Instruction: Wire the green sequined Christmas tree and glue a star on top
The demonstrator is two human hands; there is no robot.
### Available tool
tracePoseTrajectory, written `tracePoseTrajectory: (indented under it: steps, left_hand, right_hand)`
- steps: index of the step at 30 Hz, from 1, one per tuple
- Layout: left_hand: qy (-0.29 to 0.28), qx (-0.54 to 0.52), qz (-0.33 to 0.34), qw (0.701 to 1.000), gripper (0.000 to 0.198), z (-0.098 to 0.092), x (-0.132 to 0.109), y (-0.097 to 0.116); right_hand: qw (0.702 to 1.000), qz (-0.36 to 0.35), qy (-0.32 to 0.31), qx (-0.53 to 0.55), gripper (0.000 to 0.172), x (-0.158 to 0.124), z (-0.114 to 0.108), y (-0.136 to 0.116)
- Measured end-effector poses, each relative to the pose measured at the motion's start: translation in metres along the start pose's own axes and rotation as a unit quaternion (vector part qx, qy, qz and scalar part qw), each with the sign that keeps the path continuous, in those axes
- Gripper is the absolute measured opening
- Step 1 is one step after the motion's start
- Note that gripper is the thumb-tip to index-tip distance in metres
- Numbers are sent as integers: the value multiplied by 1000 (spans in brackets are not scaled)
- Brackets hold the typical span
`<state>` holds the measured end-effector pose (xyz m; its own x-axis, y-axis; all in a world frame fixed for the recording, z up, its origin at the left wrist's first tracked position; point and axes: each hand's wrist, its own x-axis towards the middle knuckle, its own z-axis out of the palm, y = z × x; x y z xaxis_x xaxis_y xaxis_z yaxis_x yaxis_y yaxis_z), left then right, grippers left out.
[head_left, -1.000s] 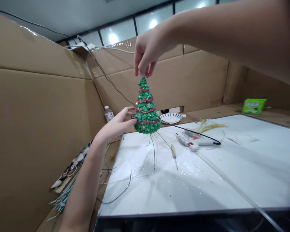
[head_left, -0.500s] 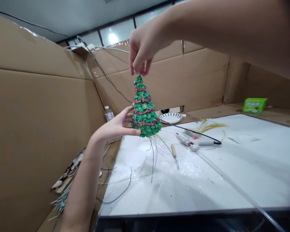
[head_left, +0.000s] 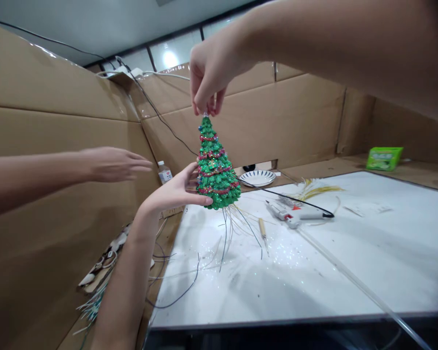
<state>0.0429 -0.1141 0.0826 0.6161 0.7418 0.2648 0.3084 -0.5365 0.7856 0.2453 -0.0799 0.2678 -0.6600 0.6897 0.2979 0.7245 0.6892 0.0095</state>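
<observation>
A small green Christmas tree point(head_left: 219, 180) with glitter and red garlands hangs above the white board, slightly tilted. My right hand point(head_left: 213, 80) comes in from the upper right and pinches its tip from above. Against the lower left side of the tree, my left hand point(head_left: 177, 192) has its thumb across the base and its fingers partly hidden behind. Thin wires point(head_left: 224, 243) trail from the underside. A co-worker's hand point(head_left: 118, 164) reaches in from the left, fingers extended, apart from the tree.
On the white board point(head_left: 350, 262) lie a glue gun point(head_left: 292, 214), a long clear rod point(head_left: 350, 279), a wooden-handled awl point(head_left: 263, 231), yellow strands point(head_left: 319, 192) and scattered glitter. Behind are a striped plate point(head_left: 257, 178), a bottle point(head_left: 164, 172) and a green packet point(head_left: 384, 159). Cardboard walls surround the board.
A co-worker's hand has come into view from the left. The tree and my right hand have shifted slightly left and down, and the trailing wires have swung. My left hand has hardly moved.
</observation>
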Motion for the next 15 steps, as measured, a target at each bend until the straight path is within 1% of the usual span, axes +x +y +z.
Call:
tracePoseTrajectory:
  steps: [4,6,11,15]
  left_hand:
    - [32,16,-25,999,88,3,0,1]
    - [29,13,-33,999,91,6,0,2]
    - [15,25,-23,999,88,10,-2,3]
    - [24,63,-16,998,92,9,-2,-1]
  right_hand:
    - [1000,-12,-13,1,27,-1,1,2]
    - [1000,-10,-19,1,30,-2,1,3]
    - [1000,-13,-24,14,20,-2,3,2]
    - [999,-14,-39,25,26,-1,3,4]
